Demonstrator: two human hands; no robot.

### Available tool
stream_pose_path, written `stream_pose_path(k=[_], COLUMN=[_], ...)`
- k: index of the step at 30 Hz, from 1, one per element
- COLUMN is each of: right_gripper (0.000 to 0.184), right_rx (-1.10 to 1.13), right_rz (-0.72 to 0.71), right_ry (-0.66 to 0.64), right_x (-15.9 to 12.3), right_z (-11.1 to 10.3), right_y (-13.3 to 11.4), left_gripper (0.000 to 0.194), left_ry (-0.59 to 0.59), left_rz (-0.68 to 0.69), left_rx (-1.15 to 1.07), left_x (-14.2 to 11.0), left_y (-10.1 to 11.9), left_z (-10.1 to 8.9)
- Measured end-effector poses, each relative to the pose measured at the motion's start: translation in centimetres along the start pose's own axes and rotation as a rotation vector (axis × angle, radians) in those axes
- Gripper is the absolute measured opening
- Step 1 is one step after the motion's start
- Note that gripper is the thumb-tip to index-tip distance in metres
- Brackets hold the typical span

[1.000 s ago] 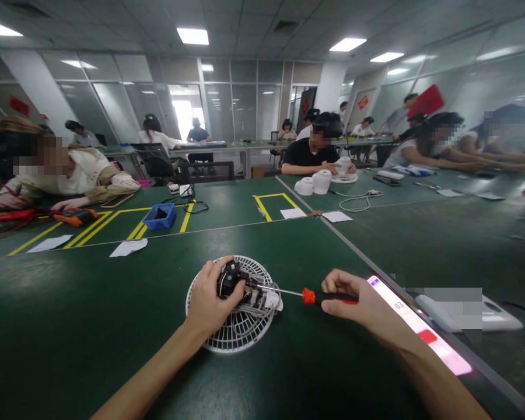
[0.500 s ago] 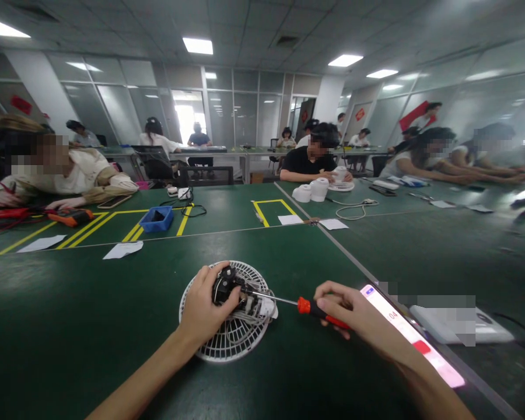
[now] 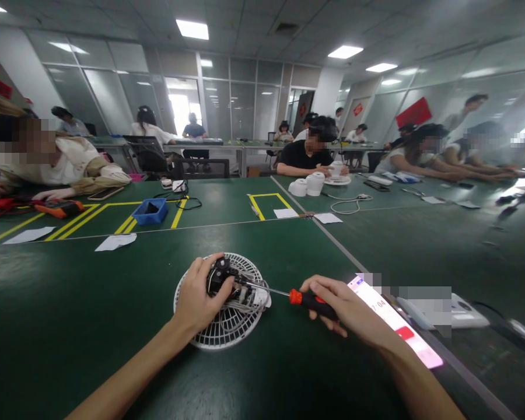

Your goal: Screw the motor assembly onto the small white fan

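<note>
Mechanism point(image 3: 219, 273) between thumb and fingers of left hand point(image 3: 196, 298).

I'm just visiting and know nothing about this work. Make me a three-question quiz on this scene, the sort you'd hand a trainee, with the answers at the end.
1. Which hand holds the screwdriver?
2. True or false: the round white grille is propped upright on its edge.
3. What is the left hand gripping?
A) a sheet of paper
B) a black part above the grille
C) the blue box

Key:
1. The right hand.
2. False: it lies flat on the green table.
3. B
</note>
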State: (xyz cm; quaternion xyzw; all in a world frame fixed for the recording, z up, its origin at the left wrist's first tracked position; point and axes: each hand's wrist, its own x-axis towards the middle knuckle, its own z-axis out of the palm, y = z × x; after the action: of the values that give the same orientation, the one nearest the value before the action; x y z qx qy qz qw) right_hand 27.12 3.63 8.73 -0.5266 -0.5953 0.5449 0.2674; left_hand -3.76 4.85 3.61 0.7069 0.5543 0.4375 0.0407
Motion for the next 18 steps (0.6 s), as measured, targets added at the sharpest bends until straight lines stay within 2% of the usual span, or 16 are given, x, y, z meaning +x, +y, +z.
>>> stream_pose_path(k=[8,13,16,18], right_gripper=[0.046,0.035,0.033,0.038], right_rx=[-0.031,-0.135,-0.136,-0.064], right_rz=[-0.094,-0.224,-0.261,-0.2], right_ry=[0.117,0.221,0.221,0.179], right_x=[0.1,0.1,0.2,0.3], right_z=[-0.8,-1.2,-1.0,-0.8], right_y=[0.0,-0.1,-0.1,0.1], left_gripper=[0.045,0.043,0.043,0.043], left_ry=[0.005,-0.004,0.0,0.005], left_rz=[0.002,-0.024,-0.023,-0.022], left_rx=[-0.018,-0.027,-0.028,-0.03], left_x=[0.0,0.2,0.2,0.2], left_y=[0.0,0.2,0.2,0.2], left_z=[0.0,-0.2,-0.2,-0.2])
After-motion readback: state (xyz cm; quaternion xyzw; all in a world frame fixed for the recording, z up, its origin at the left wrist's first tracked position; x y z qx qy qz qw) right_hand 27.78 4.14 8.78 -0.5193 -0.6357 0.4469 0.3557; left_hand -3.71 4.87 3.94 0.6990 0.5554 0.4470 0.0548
